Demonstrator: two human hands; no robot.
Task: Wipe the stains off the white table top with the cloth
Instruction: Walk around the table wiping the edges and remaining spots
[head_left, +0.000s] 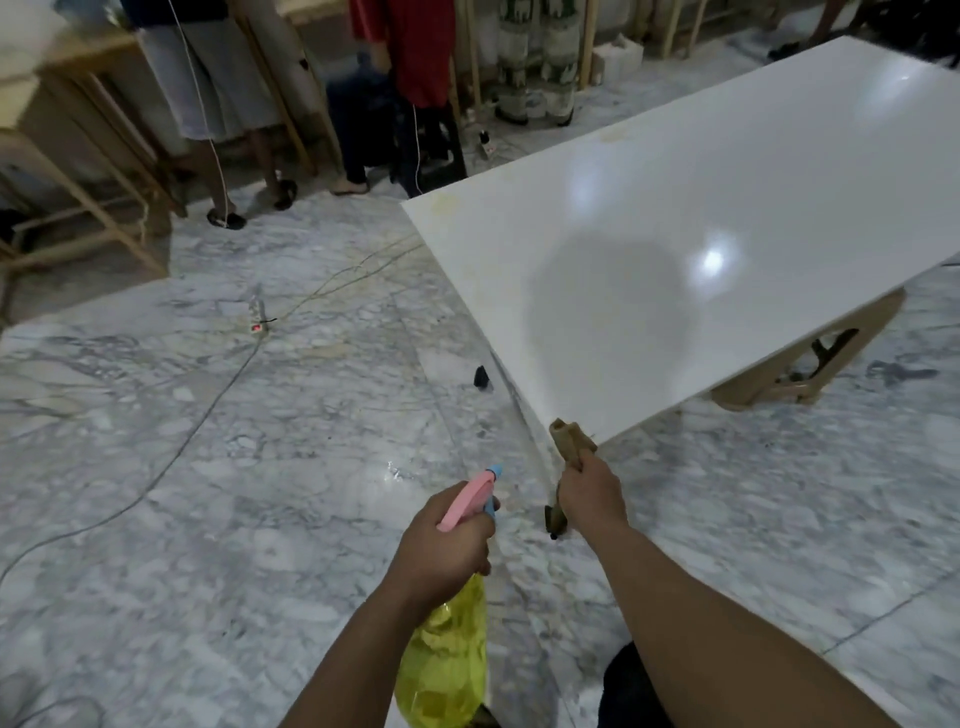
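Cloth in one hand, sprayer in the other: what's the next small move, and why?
Probably bring the spray bottle in the left hand forward over the table top. Yellowish stains mark its far edge, and the cloth in the right hand hasn't touched it.

White table top (727, 218): glossy, low, ahead of your right hand (589, 499), faint yellowish stains along its far-left edge. Marble floor (208, 467): grey-veined, beneath both your hands; a power strip (255, 323) and trailing cables lie on it, beyond your left hand (447, 545).
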